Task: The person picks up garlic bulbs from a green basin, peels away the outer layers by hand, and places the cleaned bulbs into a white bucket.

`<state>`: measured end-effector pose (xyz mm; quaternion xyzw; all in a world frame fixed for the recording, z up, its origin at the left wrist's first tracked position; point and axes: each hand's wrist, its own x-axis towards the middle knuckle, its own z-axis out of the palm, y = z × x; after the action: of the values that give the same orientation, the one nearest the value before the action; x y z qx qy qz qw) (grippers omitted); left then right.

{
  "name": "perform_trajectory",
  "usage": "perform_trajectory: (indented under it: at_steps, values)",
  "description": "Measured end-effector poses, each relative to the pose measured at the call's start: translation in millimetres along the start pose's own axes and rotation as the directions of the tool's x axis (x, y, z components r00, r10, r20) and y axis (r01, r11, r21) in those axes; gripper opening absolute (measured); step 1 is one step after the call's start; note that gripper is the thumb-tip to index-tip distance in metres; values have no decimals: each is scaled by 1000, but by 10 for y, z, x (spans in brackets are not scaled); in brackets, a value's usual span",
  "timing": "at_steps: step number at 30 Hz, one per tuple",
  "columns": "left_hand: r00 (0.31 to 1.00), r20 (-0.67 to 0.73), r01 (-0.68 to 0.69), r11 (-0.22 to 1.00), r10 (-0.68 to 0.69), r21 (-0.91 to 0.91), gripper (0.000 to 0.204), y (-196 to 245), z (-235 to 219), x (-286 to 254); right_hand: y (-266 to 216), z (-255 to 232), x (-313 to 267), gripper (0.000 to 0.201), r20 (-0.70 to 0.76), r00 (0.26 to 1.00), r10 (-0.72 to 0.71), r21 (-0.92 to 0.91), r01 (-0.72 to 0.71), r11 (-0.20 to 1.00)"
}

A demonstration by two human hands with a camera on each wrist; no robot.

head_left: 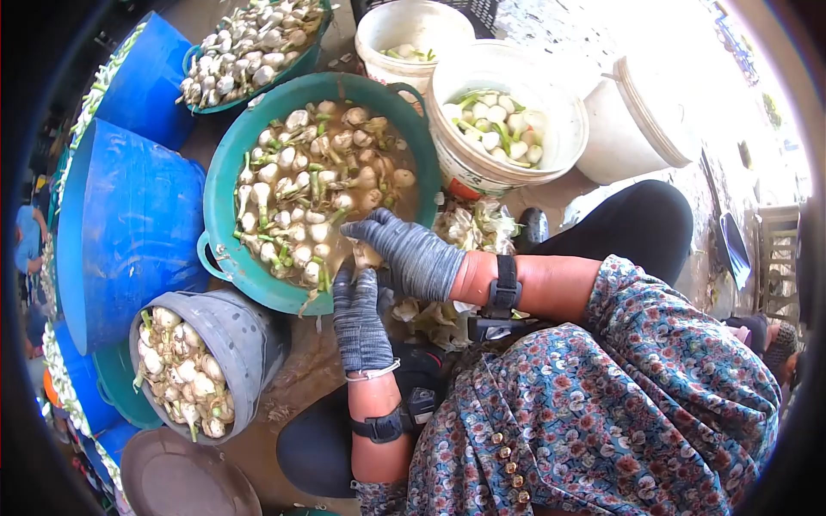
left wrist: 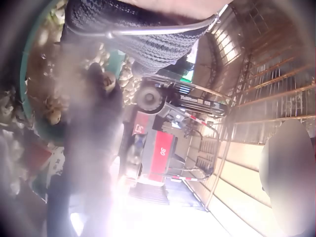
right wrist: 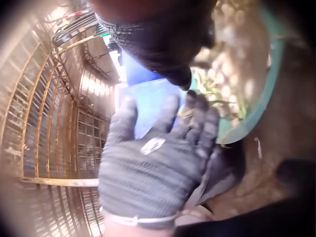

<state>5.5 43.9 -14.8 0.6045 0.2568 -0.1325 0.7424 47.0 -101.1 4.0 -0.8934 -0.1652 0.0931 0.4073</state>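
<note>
In the head view, a large green tub holds whitish bulbs with green stems in murky water. Both hands wear grey knit gloves and meet over its near rim. My right hand pinches a brownish bulb from above, while my left hand grips it from below with its fingers pointing up. In the right wrist view, the left hand shows its back, outer fingers spread, with a bit of the bulb between fingers. The right hand is blurred in the left wrist view.
White buckets stand beyond the tub at the right, one with peeled bulbs in water. A grey bucket of bulbs leans at the near left, beside blue tubs. Loose peelings lie right of the green tub.
</note>
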Motion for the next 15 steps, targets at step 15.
perform_trajectory:
  at_steps: [15]
  values:
    - [907,314,-315,947,280,64,37,-101,599,-208,224,-535,-889,27,-297,940,166,369,-48,928]
